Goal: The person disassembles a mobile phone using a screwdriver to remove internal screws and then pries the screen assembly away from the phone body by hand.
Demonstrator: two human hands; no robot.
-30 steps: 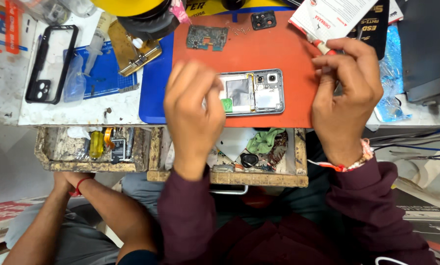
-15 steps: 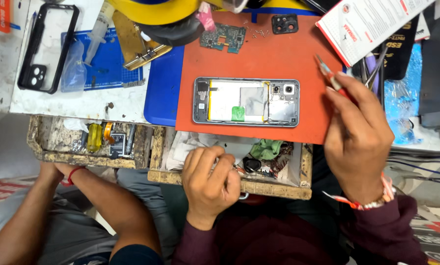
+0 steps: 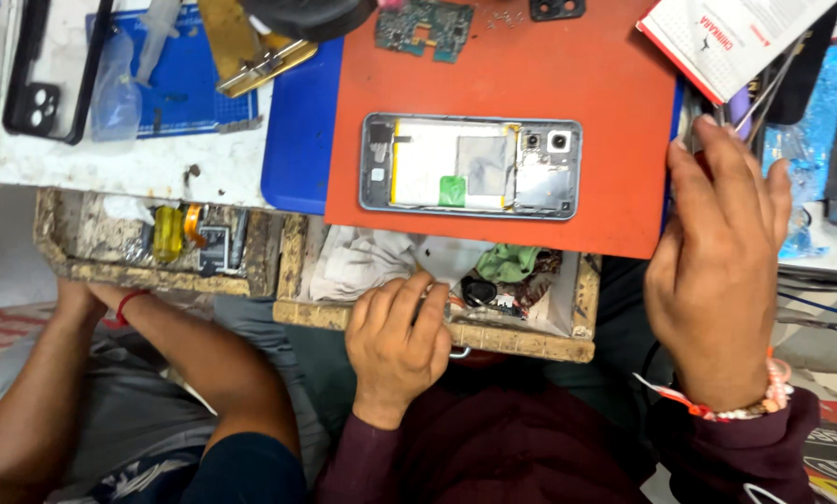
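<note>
White red-edged booklet [image 3: 731,42] above right hand [image 3: 717,271]

I'm at a phone repair workshop bench. On my worktop [image 3: 138,168] lies an orange repair mat [image 3: 586,84] with an opened phone [image 3: 471,166] on it, back off, battery and cameras bare. A loose green circuit board [image 3: 425,26] sits above it, a black phone case [image 3: 49,75] lies off to the side, and thin metal tools [image 3: 773,79] stand at the mat's edge. Below, a worn wooden drawer [image 3: 530,338] holds rags and small spare parts.
</note>
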